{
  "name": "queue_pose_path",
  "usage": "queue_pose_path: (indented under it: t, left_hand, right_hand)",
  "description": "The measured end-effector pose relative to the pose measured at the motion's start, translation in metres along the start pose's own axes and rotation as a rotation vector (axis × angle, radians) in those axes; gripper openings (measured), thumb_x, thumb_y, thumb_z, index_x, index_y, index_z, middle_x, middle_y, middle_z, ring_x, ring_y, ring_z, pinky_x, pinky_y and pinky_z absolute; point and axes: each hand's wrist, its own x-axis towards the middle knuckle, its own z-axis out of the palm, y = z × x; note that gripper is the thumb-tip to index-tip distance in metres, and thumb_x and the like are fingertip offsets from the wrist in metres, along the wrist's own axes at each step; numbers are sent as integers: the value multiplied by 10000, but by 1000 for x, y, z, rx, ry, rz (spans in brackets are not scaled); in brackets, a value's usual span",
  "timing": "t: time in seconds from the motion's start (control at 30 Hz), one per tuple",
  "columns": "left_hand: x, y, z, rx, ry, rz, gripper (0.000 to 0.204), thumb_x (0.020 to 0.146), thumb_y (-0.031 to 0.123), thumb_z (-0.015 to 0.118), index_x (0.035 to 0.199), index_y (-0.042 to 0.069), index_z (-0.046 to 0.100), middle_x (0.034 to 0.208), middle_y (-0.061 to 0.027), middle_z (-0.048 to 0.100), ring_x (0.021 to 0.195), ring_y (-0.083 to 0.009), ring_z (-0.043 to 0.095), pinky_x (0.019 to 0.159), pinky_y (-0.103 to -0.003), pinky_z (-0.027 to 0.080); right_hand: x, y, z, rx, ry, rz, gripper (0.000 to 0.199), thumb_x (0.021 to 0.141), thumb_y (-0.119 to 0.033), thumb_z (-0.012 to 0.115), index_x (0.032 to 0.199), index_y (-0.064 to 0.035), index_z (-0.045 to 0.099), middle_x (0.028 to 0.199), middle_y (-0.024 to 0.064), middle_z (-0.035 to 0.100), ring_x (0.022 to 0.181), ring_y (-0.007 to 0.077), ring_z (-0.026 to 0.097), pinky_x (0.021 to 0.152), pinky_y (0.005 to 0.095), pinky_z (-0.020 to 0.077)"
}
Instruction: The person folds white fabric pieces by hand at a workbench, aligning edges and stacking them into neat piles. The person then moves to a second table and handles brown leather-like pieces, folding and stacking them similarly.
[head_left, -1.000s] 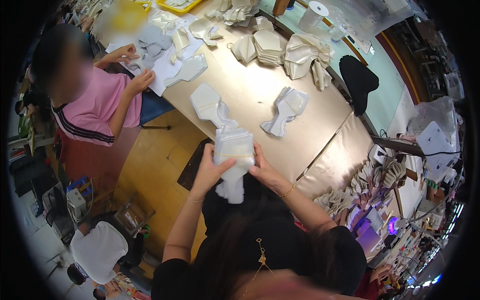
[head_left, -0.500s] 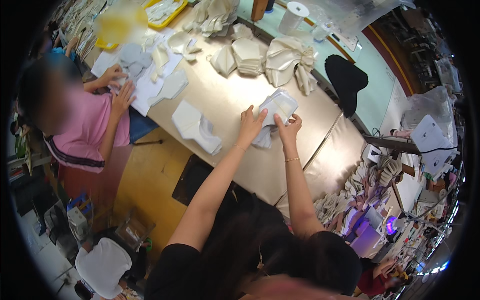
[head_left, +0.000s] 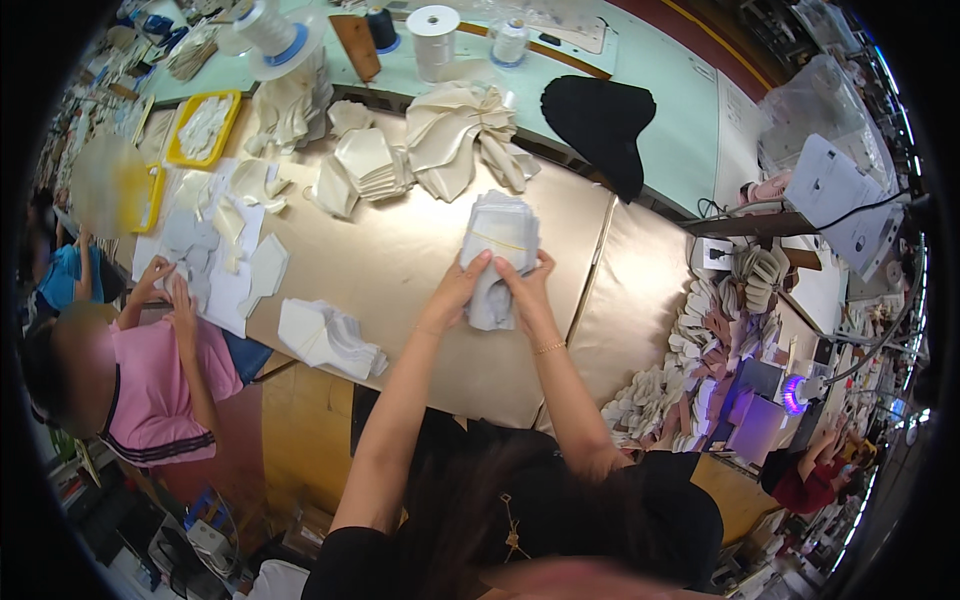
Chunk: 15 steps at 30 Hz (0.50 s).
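Note:
A stack of pale grey-white cut pieces (head_left: 500, 222), with a thin yellowish band across it, is between my hands over the table. My left hand (head_left: 456, 288) grips its left side, thumb on top and the other fingers partly hidden along the edge. On the opposite side my right hand (head_left: 529, 284) holds it the same way, its thumb close to the left one. The narrower end of the stack points toward me. Another banded bundle of white pieces (head_left: 322, 333) lies on the table to the left, apart from my hands.
Cream bundles (head_left: 372, 163) lie across the table's far side. Beyond, a black padded piece (head_left: 603, 128) and a white thread spool (head_left: 433, 42) sit on a pale green bench. At left, a co-worker in pink (head_left: 165, 385) handles pieces near yellow trays (head_left: 203, 128). Heaped pieces (head_left: 690, 360) fill the right.
The view has swung to the right. My left hand's spread fingers have closed onto the stack, and the stack now lies straighter, its band showing plainly. The co-worker's hands stay on their pieces.

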Motion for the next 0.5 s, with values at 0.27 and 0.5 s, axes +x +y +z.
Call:
queue_pose_path:
  t: [0.27,0.5]
  left_hand:
    - [76,-24,149,35,48,75,705,914,429,585,1444,52,310,1414,-217,401,1298,-356,403,1070,-410,351]
    - [105,-48,145,1038,32,245,862,824,388,669,1501,124,205,1465,-302,282,1337,-463,321,1087,-488,314]
  right_hand:
    - [40,-89,-108,-603,436,-235,1045,661,-417,838,1376,69,250,1305,328,446,1203,378,501,978,396,441]
    - [86,-54,-157,-522,389,-328,1017,767,-439,764,1442,60,190,1399,305,360,1307,360,390,1090,421,315]
